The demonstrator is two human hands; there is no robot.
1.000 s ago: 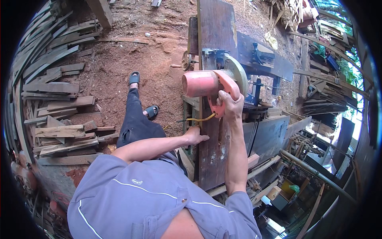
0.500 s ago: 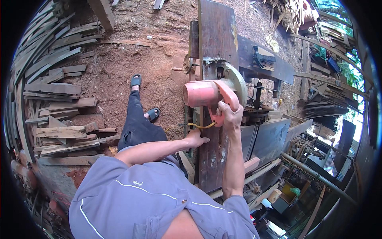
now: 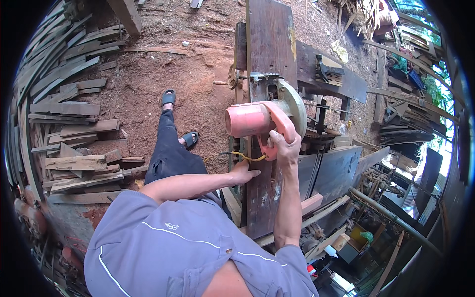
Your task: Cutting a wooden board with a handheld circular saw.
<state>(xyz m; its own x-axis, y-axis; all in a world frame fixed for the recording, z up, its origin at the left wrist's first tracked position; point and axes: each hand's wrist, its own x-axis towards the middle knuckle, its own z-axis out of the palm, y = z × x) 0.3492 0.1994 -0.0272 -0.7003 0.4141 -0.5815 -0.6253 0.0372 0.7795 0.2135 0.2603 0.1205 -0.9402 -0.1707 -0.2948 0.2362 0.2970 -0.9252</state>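
My right hand [image 3: 284,146] is closed round the handle of a red circular saw [image 3: 247,119], whose grey metal guard and base rest on a long dark plank [image 3: 269,37]. A yellow cord [image 3: 250,157] runs out from the back of the saw handle to the left. Lower down, my left hand [image 3: 243,172] grips the left edge of the plank, fingers over the side and thumb on its top. The plank lies lengthwise in front of me on a wooden bench with metal fittings.
Stacked offcuts [image 3: 81,163] line the left. A sawdust-covered floor [image 3: 99,138] lies around my feet. A metal machine table [image 3: 331,175] and a long pipe [image 3: 396,218] are at the right, with more stacked timber [image 3: 401,133] beyond and a wooden post [image 3: 123,15] upper left.
The saw and my right hand have moved down the picture along the plank, toward my body. My left hand stays on the plank's edge, a little lower in view.
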